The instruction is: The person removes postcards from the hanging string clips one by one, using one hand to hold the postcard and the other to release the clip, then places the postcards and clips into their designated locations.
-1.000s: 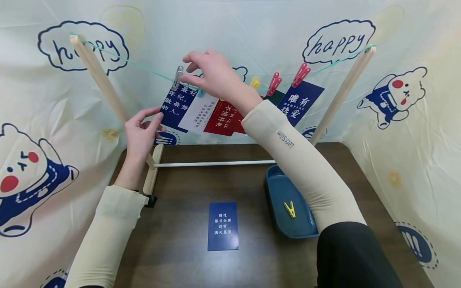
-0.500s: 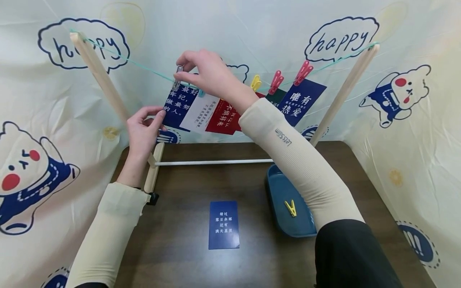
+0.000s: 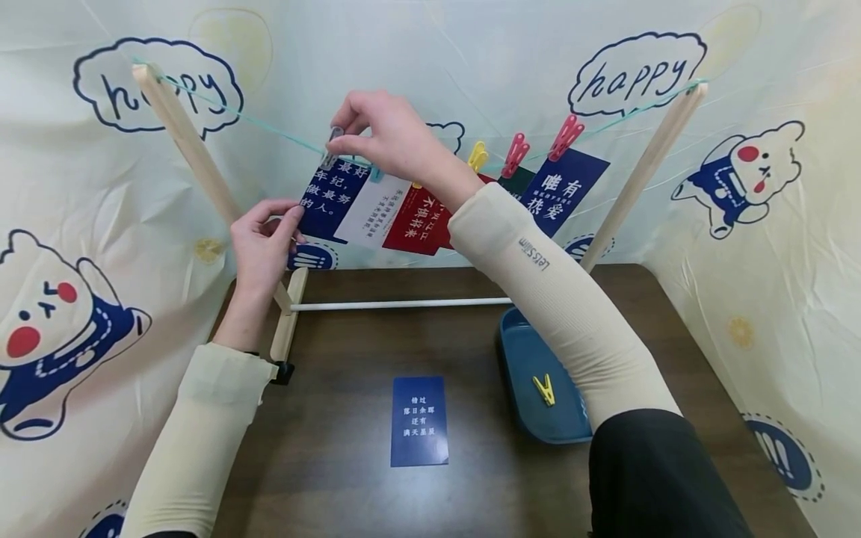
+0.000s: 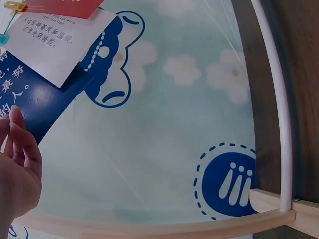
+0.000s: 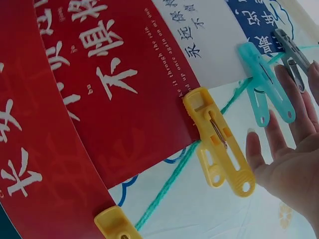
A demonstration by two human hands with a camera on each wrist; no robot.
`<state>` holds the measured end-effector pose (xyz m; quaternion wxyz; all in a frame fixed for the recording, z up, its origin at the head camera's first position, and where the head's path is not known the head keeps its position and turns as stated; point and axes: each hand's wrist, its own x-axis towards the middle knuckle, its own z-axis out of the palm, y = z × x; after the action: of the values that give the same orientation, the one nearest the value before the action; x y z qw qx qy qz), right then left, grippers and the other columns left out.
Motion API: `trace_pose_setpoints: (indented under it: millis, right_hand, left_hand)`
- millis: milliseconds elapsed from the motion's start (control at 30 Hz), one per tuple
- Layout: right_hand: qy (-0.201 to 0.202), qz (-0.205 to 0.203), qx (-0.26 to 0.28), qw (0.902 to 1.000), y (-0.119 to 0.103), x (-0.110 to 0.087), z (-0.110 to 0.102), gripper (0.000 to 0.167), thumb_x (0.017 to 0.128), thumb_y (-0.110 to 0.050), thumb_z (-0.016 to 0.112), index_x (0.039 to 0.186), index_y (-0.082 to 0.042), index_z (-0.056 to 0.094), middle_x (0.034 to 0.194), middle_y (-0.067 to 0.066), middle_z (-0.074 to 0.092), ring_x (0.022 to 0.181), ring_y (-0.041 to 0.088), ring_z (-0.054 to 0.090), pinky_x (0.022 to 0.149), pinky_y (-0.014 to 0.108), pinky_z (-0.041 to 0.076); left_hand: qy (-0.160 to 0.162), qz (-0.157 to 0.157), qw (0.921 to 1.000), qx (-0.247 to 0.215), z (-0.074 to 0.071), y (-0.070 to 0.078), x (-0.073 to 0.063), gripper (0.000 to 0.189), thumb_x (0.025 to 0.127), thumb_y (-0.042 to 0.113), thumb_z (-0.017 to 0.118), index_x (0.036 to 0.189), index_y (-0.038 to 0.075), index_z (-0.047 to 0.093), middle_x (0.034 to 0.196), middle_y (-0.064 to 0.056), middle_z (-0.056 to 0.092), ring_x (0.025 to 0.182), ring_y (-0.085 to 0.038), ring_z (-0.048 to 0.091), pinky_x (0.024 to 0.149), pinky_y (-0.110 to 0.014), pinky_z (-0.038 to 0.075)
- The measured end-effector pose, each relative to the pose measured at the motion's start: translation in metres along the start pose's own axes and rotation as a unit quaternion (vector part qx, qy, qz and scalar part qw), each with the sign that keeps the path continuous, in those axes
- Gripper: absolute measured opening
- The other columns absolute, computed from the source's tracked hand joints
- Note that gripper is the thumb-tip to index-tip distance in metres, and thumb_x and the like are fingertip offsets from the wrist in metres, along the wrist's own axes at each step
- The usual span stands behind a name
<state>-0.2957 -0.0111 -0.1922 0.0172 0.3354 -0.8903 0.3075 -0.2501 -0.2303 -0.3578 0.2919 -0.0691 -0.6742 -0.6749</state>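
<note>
My right hand (image 3: 397,138) pinches a grey clothespin (image 3: 329,158) between thumb and fingers. This clothespin sits at the top left corner of a blue card (image 3: 327,196) with white lettering, up at the green string (image 3: 269,128). Down at the same card's left edge, my left hand (image 3: 264,240) pinches it between thumb and fingertips. To the right, a white card (image 3: 371,213) and red cards (image 3: 415,224) hang overlapping. A teal clothespin (image 5: 264,79) and a yellow clothespin (image 5: 219,142) show on the string in the right wrist view.
Two wooden posts (image 3: 184,138) carry the string, with a white rod (image 3: 403,304) low between them. Red clothespins (image 3: 516,155) hold more cards at right. Another blue card (image 3: 419,422) lies on the table; a blue tray (image 3: 514,388) holds a yellow clothespin (image 3: 545,390).
My right thumb and fingers have closed onto the grey clothespin from a looser spread. The left hand has stayed at the card's edge, shifting only slightly.
</note>
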Motion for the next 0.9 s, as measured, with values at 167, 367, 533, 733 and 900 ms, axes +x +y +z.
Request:
trace_pose_setpoints:
  millis: [167, 367, 533, 733, 900]
  right_hand:
    - [0.030, -0.024, -0.025, 0.9990, 0.001, -0.001, -0.001, 0.030, 0.102, -0.033, 0.069, 0.123, -0.013, 0.065, 0.127, -0.003, 0.068, 0.122, 0.005, 0.057, 0.101, 0.015, 0.040]
    - [0.087, -0.058, -0.075, 0.9917, 0.000, -0.004, 0.000, 0.028, 0.102, -0.035, 0.066, 0.121, -0.014, 0.067, 0.131, -0.002, 0.062, 0.130, 0.005, 0.048, 0.105, 0.011, 0.031]
    - [0.115, -0.078, -0.077, 0.9873, -0.002, -0.007, 0.001, 0.026, 0.102, -0.035, 0.066, 0.118, -0.015, 0.068, 0.130, -0.001, 0.063, 0.130, 0.006, 0.049, 0.106, 0.012, 0.029]
    - [0.127, -0.080, -0.079, 0.9856, 0.000, -0.011, 0.002, 0.026, 0.102, -0.036, 0.067, 0.117, -0.015, 0.069, 0.132, -0.002, 0.061, 0.132, 0.005, 0.048, 0.111, 0.013, 0.023]
    - [0.132, -0.076, -0.095, 0.9838, 0.001, -0.015, 0.001, 0.026, 0.102, -0.038, 0.066, 0.117, -0.016, 0.068, 0.132, -0.006, 0.063, 0.135, 0.003, 0.045, 0.114, 0.013, 0.017]
  left_hand:
    - [0.003, 0.011, 0.9999, -0.002, 0.001, 0.003, 0.000, 0.015, 0.095, 0.007, 0.075, 0.101, -0.006, 0.076, 0.074, -0.001, 0.069, 0.047, -0.006, 0.057, 0.046, -0.017, 0.044]
    - [0.007, 0.010, 0.9994, 0.032, -0.002, 0.003, -0.001, 0.017, 0.096, 0.010, 0.075, 0.104, -0.006, 0.076, 0.076, 0.001, 0.069, 0.048, -0.007, 0.057, 0.048, -0.017, 0.046]
    - [0.022, 0.003, 0.9995, 0.022, -0.008, 0.002, -0.003, 0.019, 0.096, 0.009, 0.075, 0.105, -0.008, 0.075, 0.075, 0.001, 0.069, 0.047, -0.008, 0.056, 0.049, -0.016, 0.046]
    - [0.042, 0.017, 0.9989, -0.008, -0.016, 0.005, -0.009, 0.021, 0.096, 0.006, 0.074, 0.105, -0.013, 0.072, 0.080, 0.000, 0.071, 0.047, -0.007, 0.057, 0.049, -0.015, 0.046]
    - [0.058, 0.029, 0.9977, -0.018, -0.020, 0.012, -0.014, 0.022, 0.096, 0.005, 0.074, 0.105, -0.014, 0.071, 0.082, -0.001, 0.071, 0.047, -0.007, 0.057, 0.050, -0.015, 0.047]
